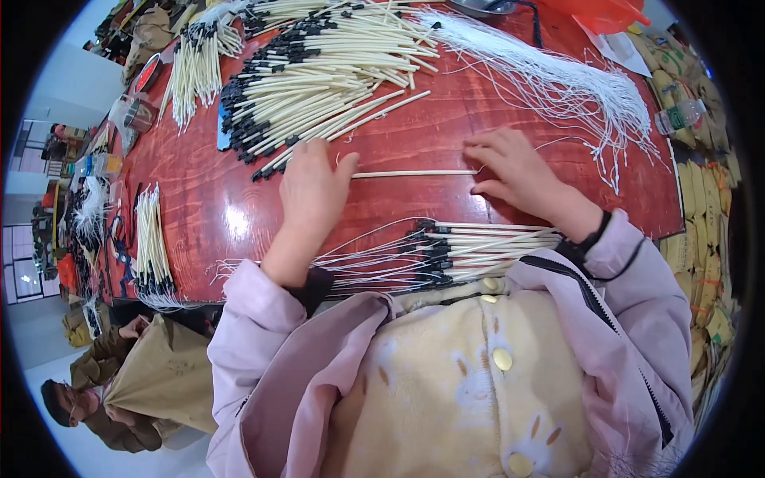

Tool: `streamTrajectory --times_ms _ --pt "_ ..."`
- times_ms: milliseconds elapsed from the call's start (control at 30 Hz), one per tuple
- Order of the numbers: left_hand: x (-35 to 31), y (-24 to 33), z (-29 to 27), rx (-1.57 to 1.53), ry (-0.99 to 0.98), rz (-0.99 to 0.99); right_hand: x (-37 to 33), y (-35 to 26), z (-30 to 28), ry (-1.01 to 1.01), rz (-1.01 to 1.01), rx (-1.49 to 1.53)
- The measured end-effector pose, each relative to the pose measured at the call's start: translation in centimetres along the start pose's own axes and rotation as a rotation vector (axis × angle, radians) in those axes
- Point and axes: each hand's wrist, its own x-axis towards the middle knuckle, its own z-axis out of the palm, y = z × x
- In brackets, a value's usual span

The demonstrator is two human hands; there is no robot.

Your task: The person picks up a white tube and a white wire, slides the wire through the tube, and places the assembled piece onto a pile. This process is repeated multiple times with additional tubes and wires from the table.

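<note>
A thin cream stick [414,173] lies crosswise between my two hands, over the red tabletop. My left hand [311,187] is at its left end, fingers stretched and thumb apart; the hand hides that end. My right hand [514,169] is around the other end, with a gap between thumb and forefinger. White string shows at both ends of the stick. Beyond my left hand is a big heap of cream sticks with black end pieces [319,80]. A row of similar corded sticks [494,247] lies close to my body.
A bundle of white strings [558,80] spreads across the far right. More sticks [195,68] lie far left, and a small bunch [151,239] at the left edge. A clear bottle [681,117] and stacked sacks [697,223] are on the right. Another person [103,390] holds brown cloth at lower left.
</note>
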Motion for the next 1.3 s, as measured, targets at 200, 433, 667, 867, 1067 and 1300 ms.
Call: streamTrajectory --times_ms 200,433,667,867,1067,1300 --pt "-0.2 -2.2 2.1 -0.02 -0.399 -0.277 2.5 -1.9 2.6 0.082 -0.053 -0.016" --pt "-3.0 -8.7 -4.1 -0.198 -0.032 -0.166 -2.4 -0.8 0.0 0.083 0.011 -0.009" --pt "-12.5 -20.5 -15.4 -0.236 0.035 -0.602 -8.3 -0.3 -5.6 -0.081 0.201 0.221" --pt "-11.7 -10.4 -11.8 0.161 -0.107 -0.262 -8.1 1.1 -5.2 -0.061 0.197 0.192" --pt "-2.3 2.8 -5.0 -0.189 -0.252 0.115 -2.8 4.9 -1.9 0.095 0.306 -0.062" --pt "3.1 9.1 0.8 -0.268 -0.414 0.351 -1.0 3.4 -2.3 -0.144 0.324 -0.21"
